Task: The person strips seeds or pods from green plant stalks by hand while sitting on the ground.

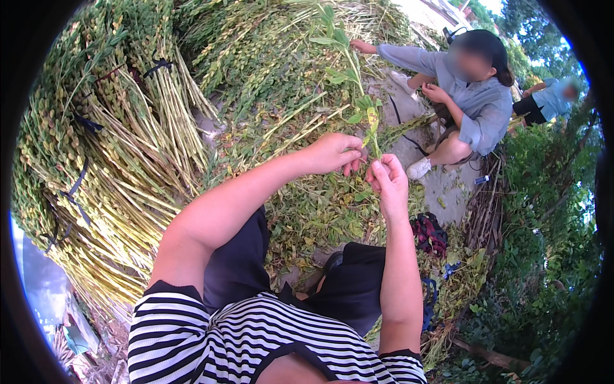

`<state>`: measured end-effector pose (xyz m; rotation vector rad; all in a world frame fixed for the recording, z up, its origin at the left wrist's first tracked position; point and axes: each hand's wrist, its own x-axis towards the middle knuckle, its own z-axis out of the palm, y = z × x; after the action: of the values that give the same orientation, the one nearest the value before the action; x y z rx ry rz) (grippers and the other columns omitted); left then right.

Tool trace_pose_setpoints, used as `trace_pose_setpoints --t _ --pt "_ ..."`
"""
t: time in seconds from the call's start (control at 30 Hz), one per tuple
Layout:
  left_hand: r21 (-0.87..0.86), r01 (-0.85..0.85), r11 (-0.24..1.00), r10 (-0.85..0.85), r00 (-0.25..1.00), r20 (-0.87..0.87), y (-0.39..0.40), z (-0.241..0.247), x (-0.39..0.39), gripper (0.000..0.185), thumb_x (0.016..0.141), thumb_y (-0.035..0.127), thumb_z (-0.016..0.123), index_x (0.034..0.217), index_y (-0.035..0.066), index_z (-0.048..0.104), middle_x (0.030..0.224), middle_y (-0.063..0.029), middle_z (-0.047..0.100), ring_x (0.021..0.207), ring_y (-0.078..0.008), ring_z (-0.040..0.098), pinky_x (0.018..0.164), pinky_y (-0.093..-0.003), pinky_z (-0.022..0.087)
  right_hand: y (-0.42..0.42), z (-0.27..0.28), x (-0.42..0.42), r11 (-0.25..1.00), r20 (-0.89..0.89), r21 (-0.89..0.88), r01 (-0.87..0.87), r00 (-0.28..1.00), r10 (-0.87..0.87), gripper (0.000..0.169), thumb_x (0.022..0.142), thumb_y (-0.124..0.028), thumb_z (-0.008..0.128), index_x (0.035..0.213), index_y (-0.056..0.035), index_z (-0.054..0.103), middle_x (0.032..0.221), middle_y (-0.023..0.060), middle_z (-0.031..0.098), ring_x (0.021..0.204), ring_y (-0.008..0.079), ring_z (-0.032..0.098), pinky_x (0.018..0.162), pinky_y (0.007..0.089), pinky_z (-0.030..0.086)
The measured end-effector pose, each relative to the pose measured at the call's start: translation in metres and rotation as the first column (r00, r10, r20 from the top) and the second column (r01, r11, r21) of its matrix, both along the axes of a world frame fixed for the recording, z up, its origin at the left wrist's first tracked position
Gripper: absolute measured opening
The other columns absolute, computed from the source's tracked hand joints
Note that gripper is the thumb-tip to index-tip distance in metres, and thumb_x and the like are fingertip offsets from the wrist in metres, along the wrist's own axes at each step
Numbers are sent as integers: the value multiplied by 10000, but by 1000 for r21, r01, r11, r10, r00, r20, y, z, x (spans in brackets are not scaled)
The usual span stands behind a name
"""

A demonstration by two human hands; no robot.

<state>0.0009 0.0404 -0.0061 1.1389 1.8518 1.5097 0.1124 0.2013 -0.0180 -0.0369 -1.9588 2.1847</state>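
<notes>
A green leafy plant stalk (355,72) rises from my right hand (391,185), whose thumb and fingers pinch its lower end. Close to its left side is my left hand (340,156), with thumb and fingers bent near the yellowing lower leaves (371,120); whether it touches them is unclear. Beneath both hands, loose green and yellow leaves (316,206) cover the ground. Cut stalks (307,127) lie on that litter just beyond my left forearm.
Bundles of cut stalks with pods (139,139), tied with dark strips (86,124), lie at left. A co-worker (472,96) crouches at upper right; another person (547,103) is farther back. Red-and-black cloth strips (429,235) lie beside my right forearm. Shrubs (537,249) border the right.
</notes>
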Motion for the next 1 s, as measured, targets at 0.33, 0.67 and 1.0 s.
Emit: trace_pose_setpoints --t 0.33,0.67,1.0 --pt "370 -380 848 168 854 493 -18 33 -8 421 956 403 453 1106 16 519 937 -89 607 694 -116 578 525 -214 421 4 -9 -2 961 -76 228 156 987 -142 93 916 -125 558 891 -44 520 752 -10 587 649 37 492 597 198 403" --pt "170 -516 839 478 850 221 -4 4 -11 298 856 263 626 974 -1 552 759 -56 612 498 -95 537 474 -230 412 -17 -1 -2 520 -354 699 491 869 -345 106 831 -89 624 888 -40 550 795 89 559 653 228 546 608 326 444" --pt "272 -518 811 483 855 190 7 -6 2 124 867 124 558 926 14 552 711 -28 569 594 -97 523 528 -255 422 -18 -6 -2 565 -357 654 503 864 -355 100 828 -84 625 876 -34 552 784 94 560 649 215 545 605 313 446"
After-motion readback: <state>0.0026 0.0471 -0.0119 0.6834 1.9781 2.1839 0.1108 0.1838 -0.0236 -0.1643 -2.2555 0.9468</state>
